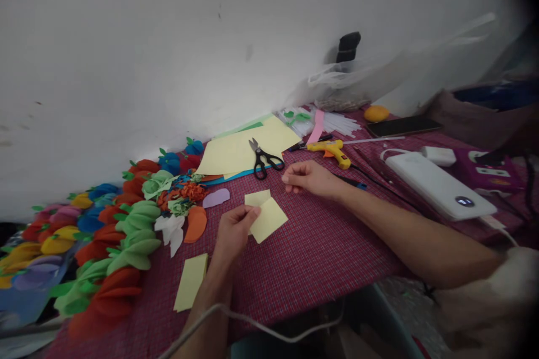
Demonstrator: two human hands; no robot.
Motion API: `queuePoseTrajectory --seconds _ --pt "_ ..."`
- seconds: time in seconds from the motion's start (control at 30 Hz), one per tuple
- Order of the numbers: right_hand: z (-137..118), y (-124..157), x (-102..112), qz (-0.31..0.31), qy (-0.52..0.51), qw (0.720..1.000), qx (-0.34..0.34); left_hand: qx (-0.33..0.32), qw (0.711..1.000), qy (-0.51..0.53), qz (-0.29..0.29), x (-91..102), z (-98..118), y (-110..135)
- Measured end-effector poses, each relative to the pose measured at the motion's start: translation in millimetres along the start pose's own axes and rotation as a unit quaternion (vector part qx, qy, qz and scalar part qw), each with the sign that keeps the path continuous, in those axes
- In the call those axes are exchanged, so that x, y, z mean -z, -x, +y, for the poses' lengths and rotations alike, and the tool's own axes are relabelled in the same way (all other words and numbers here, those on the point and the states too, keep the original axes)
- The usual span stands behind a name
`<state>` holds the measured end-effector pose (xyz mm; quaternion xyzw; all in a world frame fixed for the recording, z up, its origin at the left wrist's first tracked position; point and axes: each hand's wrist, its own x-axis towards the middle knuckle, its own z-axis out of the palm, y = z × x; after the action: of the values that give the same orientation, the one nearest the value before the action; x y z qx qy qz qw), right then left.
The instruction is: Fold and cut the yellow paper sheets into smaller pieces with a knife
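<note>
My left hand pinches a pale yellow paper square between thumb and fingers, over the checked tablecloth. Another yellow paper piece shows behind that square; whether the hand grips it too I cannot tell. To the right, my right hand is apart from the paper, its fingers curled in against the thumb with nothing visible in them. Just beyond it lie black-handled scissors, resting on a large yellow sheet. A stack of yellow paper pieces lies beside my left forearm.
Colourful paper shapes crowd the left side, next to paper scraps. A yellow glue gun, white glue sticks, a phone and a white power bank lie right. A white cable crosses the foreground.
</note>
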<state>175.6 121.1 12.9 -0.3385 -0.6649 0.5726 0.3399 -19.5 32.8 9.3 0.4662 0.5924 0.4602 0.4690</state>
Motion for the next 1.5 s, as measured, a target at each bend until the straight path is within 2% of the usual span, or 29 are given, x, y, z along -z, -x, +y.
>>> queuePoseTrajectory --seconds 0.07,0.13,0.3,0.53,0.8,1.07,1.13,1.23,1.3,1.37,1.5 --pt "-2 2 -5 -0.001 -0.018 1.000 0.009 -0.009 1.000 -0.005 -0.006 -1.3 -1 0" --pt "-1 4 -15 -0.027 -0.025 0.999 0.012 -0.024 1.000 -0.011 -0.017 -3.3 -3 0" --pt "9 7 -34 -0.086 0.012 0.996 0.012 -0.037 0.997 -0.042 -0.044 -5.0 -10 0" --pt "17 9 -34 -0.095 0.036 0.994 0.034 -0.051 0.991 -0.095 -0.074 -6.9 -8 0" --pt "15 9 -34 -0.115 0.034 0.993 0.016 -0.057 0.984 -0.139 -0.093 -4.3 -11 0" --pt "8 3 -15 -0.085 0.031 0.996 -0.018 -0.055 0.991 -0.117 -0.041 0.7 -11 -4" --pt "7 2 -9 -0.062 0.035 0.997 -0.019 -0.070 0.990 -0.119 -0.006 5.3 -8 -6" --pt "7 0 -2 -0.014 0.018 0.999 -0.022 -0.102 0.986 -0.105 0.085 11.1 -3 -7" --pt "7 0 -3 -0.014 0.007 1.000 -0.027 -0.109 0.984 -0.086 0.112 10.1 -1 -6" --pt "8 2 -9 -0.051 0.000 0.998 -0.041 -0.098 0.990 -0.073 0.074 4.4 -1 -4" --pt "14 6 -26 -0.103 0.004 0.994 -0.036 -0.076 0.986 -0.129 -0.066 -8.0 -5 1"
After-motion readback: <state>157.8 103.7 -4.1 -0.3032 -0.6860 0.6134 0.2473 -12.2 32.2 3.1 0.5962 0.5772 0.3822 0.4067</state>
